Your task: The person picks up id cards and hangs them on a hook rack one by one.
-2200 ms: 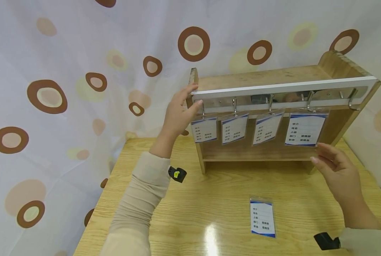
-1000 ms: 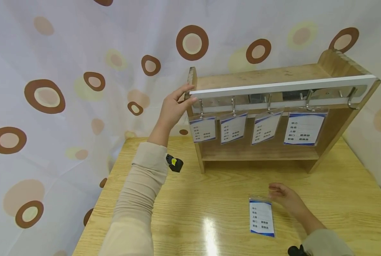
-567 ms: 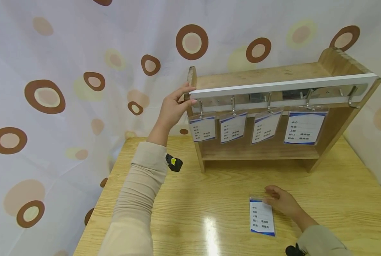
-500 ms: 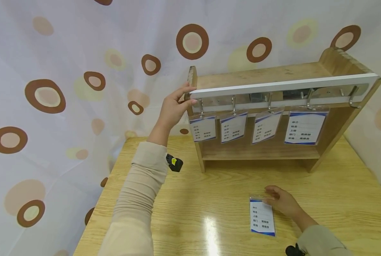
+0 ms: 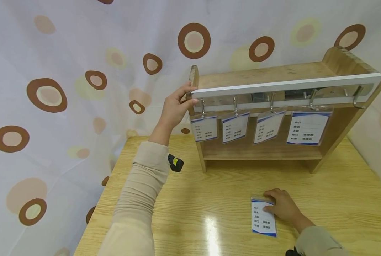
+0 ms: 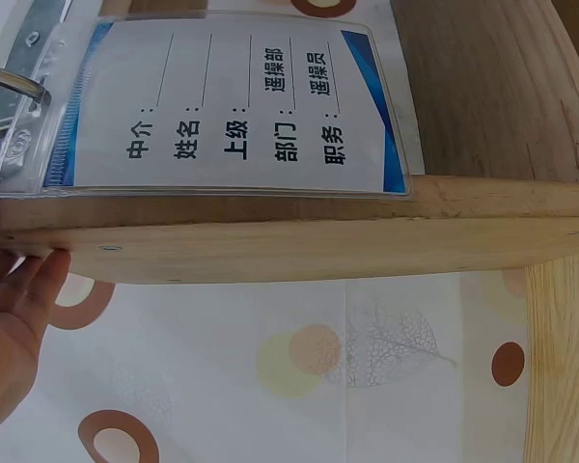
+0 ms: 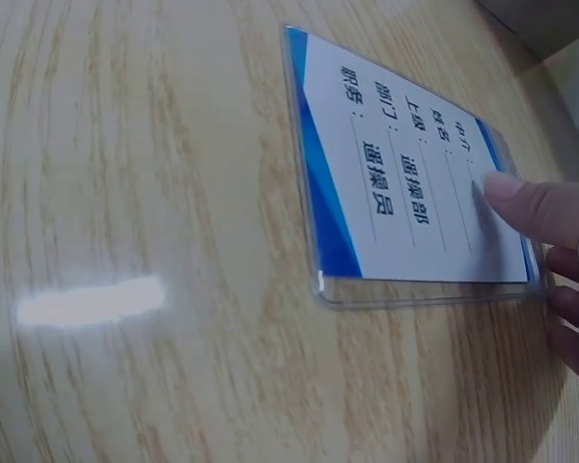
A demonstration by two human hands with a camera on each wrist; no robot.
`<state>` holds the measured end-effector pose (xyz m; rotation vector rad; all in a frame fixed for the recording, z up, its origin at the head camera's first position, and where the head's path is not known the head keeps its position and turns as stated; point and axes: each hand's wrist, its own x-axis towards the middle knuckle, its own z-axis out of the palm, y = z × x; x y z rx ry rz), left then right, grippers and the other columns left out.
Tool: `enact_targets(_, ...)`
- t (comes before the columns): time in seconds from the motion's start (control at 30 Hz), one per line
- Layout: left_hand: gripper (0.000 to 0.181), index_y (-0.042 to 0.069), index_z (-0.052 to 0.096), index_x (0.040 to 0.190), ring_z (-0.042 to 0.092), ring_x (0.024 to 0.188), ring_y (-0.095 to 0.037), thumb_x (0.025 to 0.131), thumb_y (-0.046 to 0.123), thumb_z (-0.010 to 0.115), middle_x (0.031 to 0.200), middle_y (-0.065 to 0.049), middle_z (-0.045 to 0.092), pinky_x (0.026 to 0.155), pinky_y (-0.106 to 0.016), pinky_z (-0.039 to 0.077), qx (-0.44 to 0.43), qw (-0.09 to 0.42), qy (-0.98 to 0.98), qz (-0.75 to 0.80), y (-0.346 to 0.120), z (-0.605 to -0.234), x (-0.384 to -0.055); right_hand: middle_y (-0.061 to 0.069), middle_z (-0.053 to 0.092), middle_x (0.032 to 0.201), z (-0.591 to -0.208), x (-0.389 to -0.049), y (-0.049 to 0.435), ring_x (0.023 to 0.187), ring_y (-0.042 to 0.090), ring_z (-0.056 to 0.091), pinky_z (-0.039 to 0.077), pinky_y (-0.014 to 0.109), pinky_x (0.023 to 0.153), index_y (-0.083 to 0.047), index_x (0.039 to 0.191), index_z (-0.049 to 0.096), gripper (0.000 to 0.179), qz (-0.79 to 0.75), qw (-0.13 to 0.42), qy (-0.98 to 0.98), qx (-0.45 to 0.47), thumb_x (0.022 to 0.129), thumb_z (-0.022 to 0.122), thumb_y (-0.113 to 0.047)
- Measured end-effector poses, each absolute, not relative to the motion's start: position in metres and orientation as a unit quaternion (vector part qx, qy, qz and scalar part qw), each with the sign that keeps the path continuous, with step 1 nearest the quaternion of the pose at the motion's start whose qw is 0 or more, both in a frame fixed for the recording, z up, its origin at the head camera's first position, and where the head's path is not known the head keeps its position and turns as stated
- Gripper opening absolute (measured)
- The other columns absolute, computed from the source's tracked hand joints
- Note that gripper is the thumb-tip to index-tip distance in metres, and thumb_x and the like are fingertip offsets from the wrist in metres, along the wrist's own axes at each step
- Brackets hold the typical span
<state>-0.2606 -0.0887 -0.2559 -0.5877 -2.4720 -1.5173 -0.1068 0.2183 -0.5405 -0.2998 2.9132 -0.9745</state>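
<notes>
On the table lies a badge in a clear sleeve (image 5: 261,220), white with blue corners and printed text. My right hand (image 5: 283,205) pinches its upper right edge; the right wrist view shows the thumb (image 7: 533,204) on its face and the other fingers curled at the edge. Up at the left end of the wooden rack (image 5: 264,152), my left hand (image 5: 175,108) grips the corner, thumb in front and fingers along the side panel (image 6: 299,251). Several similar badges hang from the rack's metal hooks, the leftmost badge (image 6: 232,106) close to the left hand.
The rightmost hook (image 5: 358,97) carries no badge. The rack stands at the back of the wooden table (image 5: 177,209), before a white curtain (image 5: 129,28) with brown and beige circles. Light glares off the table near the front.
My right hand has come down from beside the rightmost hanging badge to the one on the table, and its thumb now lies over that badge. The left hand stays at the rack's corner.
</notes>
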Motion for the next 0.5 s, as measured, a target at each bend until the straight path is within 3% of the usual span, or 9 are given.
enact_targets(0.5, 0.033, 0.012, 0.057, 0.11, 0.031, 0.119, -0.003, 0.078, 0.018, 0.061, 0.135, 0.003, 0.033, 0.088, -0.02, 0.036, -0.208, 0.096, -0.824, -0.519, -0.0883, -0.2592, -0.2605, 0.009, 0.049, 0.089, -0.536, -0.106, 0.2078, 0.084, 0.029, 0.041, 0.037, 0.042, 0.072, 0.005, 0.1, 0.053, 0.062, -0.294, 0.06, 0.952, -0.062, 0.053, 0.079, -0.027)
